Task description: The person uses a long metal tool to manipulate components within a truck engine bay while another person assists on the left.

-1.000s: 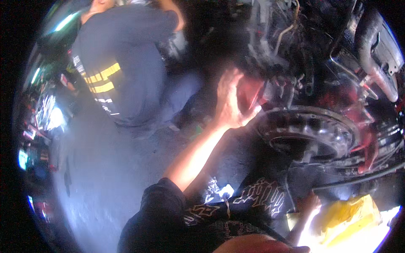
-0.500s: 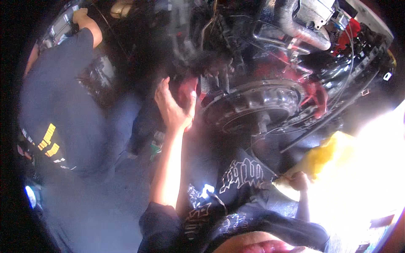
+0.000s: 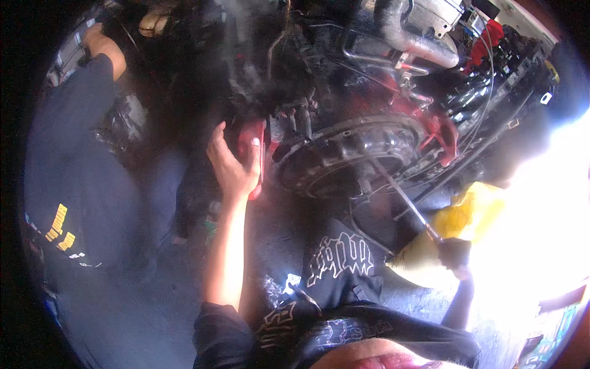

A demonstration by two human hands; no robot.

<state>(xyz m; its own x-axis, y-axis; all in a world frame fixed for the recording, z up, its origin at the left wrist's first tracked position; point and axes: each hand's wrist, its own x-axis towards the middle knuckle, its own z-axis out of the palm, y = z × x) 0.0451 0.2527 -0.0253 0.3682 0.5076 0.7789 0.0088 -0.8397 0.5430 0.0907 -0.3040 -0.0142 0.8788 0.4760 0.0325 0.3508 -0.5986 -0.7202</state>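
Note:
My left hand is raised to a red metal part, with the thumb along its edge and the fingers curled on the other side. To the right of it sits a black, ribbed wheel-like part, tilted under the machine. My right hand, dark in shadow, grips a long thin metal rod. The rod slants up and left toward the middle of the wheel-like part. Whether its far tip touches anything there is too dim to tell.
Another person in a dark shirt is close on my left. A silvery bent pipe and red frame pieces lie above and to the right. A yellow bag-like thing is beside my right hand, near strong glare.
The rod in my right hand now shows clearly, reaching to the wheel-like part; that hand has shifted slightly right and up. My left hand stays at the red part while the view has shifted.

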